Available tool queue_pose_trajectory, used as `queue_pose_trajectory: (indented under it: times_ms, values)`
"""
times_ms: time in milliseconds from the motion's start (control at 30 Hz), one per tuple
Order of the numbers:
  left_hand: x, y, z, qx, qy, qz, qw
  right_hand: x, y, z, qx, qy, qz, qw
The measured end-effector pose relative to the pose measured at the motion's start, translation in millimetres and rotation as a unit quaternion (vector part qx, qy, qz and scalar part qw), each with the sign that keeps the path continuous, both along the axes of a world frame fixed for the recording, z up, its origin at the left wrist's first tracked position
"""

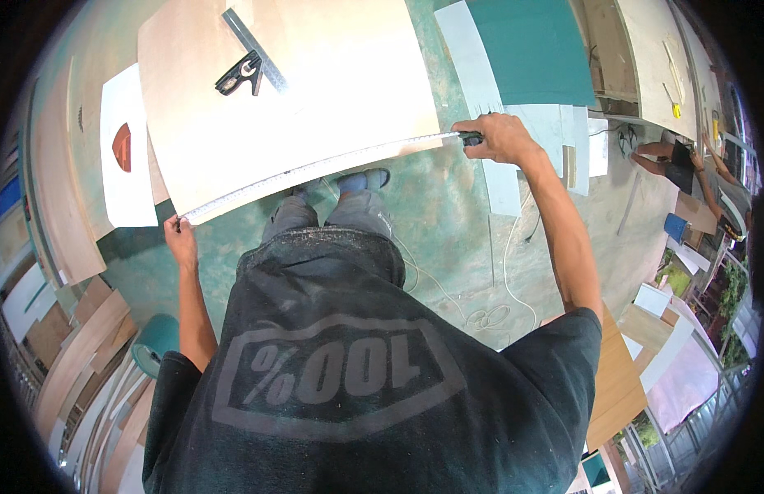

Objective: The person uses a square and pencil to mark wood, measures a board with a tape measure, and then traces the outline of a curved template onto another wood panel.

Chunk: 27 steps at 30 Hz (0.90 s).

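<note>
A pale wooden board [332, 66] lies in front of me, with a tape measure [471, 138] stretched along its near edge. My right hand [505, 138] is closed around the dark case, just past the board's right corner. At the near left corner my left hand [181, 240] pinches the far end of the white blade against the edge. A small dark tip shows between those fingers, too small to name. Farther back on the board rests a combination square [258, 58] with a metal rule and black head.
White panels [501, 177] and a dark green sheet [534, 49] are at the right. A white sheet [127, 185] with a reddish-brown piece lies left. A pale cord [485, 317] coils on the green floor. Wood strips [85, 354] stack lower left. Another person [670, 160] sits far right.
</note>
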<state>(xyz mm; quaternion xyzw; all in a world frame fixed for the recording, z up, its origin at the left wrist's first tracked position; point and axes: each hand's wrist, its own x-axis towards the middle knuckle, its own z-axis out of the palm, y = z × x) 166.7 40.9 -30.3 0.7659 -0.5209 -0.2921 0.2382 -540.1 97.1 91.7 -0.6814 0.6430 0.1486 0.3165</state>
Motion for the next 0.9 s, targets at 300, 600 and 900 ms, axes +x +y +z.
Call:
queue_pose_trajectory:
  times_ms: [300,600,900]
  values:
    - [-24.9,25.6,-14.4,-0.052,0.081,0.125,0.987,-10.5,2.5,-11.3,-0.037,0.003,0.036,0.999]
    - [-28.9,31.3,-25.7,-0.062,0.32,0.223,0.919,-10.2,-4.4,-9.0,-0.005,0.028,0.042,0.999]
    - [-44.0,25.5,-14.2,-0.057,0.292,0.252,0.921,-11.2,-3.5,-9.5,-0.022,0.033,0.029,0.999]
